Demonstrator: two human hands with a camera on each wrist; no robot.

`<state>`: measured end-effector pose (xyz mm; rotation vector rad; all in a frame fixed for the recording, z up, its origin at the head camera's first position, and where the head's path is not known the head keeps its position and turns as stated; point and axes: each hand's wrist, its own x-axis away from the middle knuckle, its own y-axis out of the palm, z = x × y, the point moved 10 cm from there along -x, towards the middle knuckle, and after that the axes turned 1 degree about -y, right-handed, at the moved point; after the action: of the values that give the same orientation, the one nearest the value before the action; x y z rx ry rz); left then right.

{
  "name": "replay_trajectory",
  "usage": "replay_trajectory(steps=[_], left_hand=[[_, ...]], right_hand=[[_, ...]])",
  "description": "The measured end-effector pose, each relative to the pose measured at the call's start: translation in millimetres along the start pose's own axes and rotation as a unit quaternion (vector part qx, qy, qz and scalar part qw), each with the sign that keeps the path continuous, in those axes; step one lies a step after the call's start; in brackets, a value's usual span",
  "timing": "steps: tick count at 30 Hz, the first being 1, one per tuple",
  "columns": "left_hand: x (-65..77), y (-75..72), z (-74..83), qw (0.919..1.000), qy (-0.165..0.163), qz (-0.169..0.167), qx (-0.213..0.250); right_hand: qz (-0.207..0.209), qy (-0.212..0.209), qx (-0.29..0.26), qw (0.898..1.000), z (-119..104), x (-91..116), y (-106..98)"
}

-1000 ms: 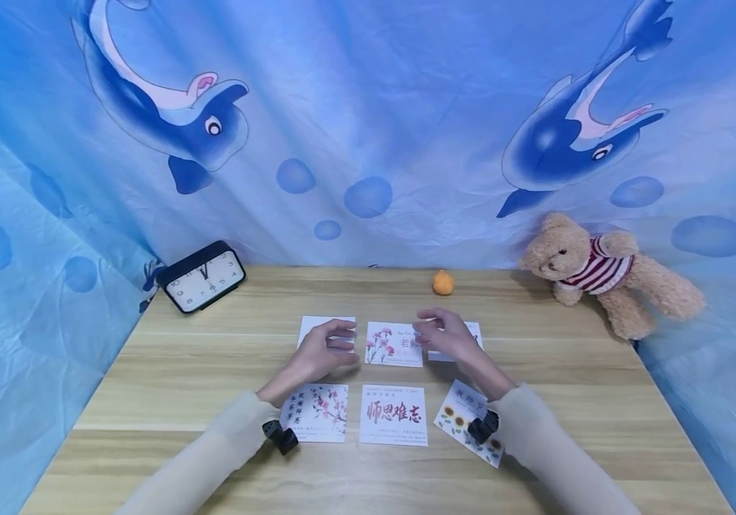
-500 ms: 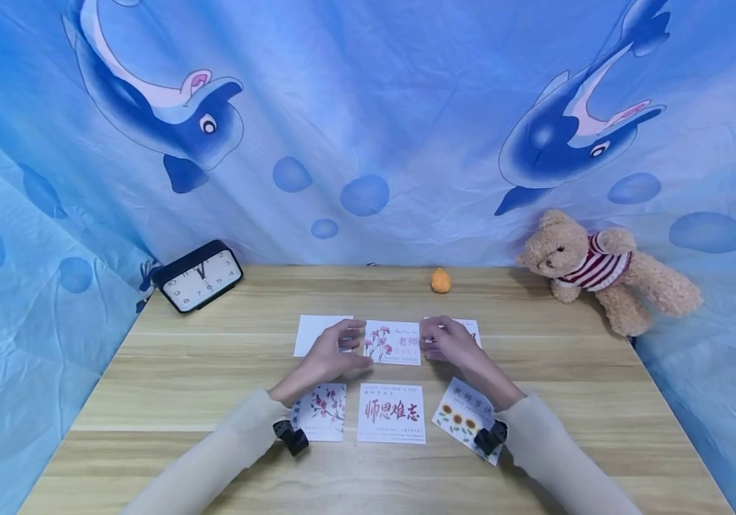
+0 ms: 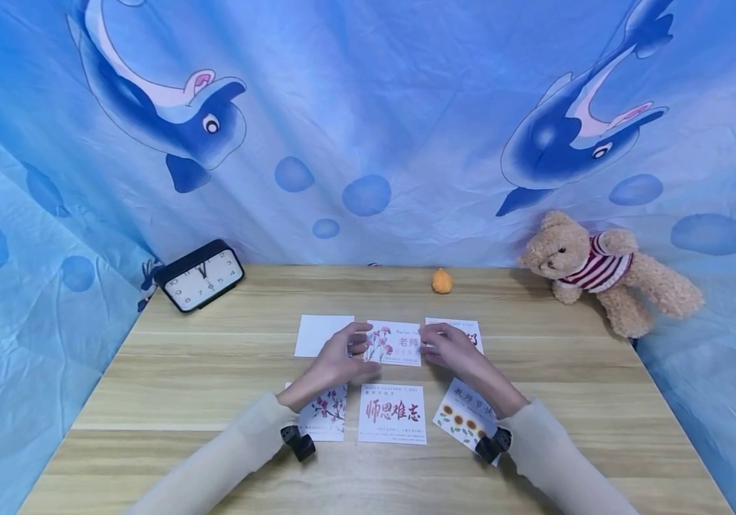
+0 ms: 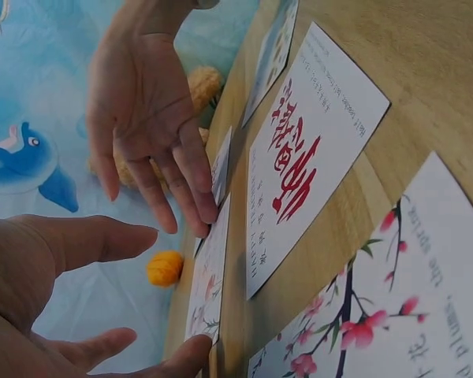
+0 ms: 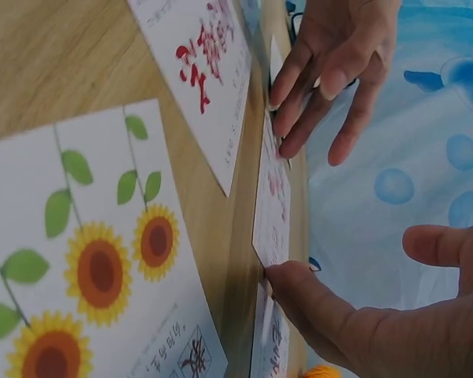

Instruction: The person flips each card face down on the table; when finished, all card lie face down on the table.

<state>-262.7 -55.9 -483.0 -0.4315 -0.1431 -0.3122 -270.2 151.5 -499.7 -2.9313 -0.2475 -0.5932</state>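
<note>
The carnation card (image 3: pixel 392 345) lies on the bench (image 3: pixel 400 481), left hand (image 3: pixel 344 355) at its left edge, right hand (image 3: pixel 450 346) at its right, each grip relaxed and empty. Contact from opposite sides likely steadies it.

The counter (image 3: pixel 368 483) has a pale wood-grain top. Six cards lie flat on it in two rows. In the far row are a plain white card (image 3: pixel 313 333), a carnation card (image 3: pixel 393 345) and a partly covered card with dark red lettering (image 3: pixel 470 333); nearer are a blossom card (image 3: pixel 330 415), a red-lettered card (image 3: pixel 392 415) and a sunflower card (image 3: pixel 460 415), set askew. Along the back are a black-framed clock (image 3: pixel 207 280), a small orange object (image 3: pixel 441 281) and a striped-shirted teddy bear (image 3: pixel 599 272).
</note>
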Motion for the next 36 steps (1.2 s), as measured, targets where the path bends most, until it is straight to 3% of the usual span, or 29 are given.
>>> replay_trajectory(steps=[16,36], left_hand=[[3.6,5.0,1.4,1.0000,0.006,-0.001,-0.005],[4.7,3.8,3.6,0.9999,0.003,0.011,-0.008]], right_hand=[[-0.031,0.014,-0.059,0.998,0.5,1.0,5.4],[0.020,0.012,-0.072,0.997,-9.5,2.0,-2.9]])
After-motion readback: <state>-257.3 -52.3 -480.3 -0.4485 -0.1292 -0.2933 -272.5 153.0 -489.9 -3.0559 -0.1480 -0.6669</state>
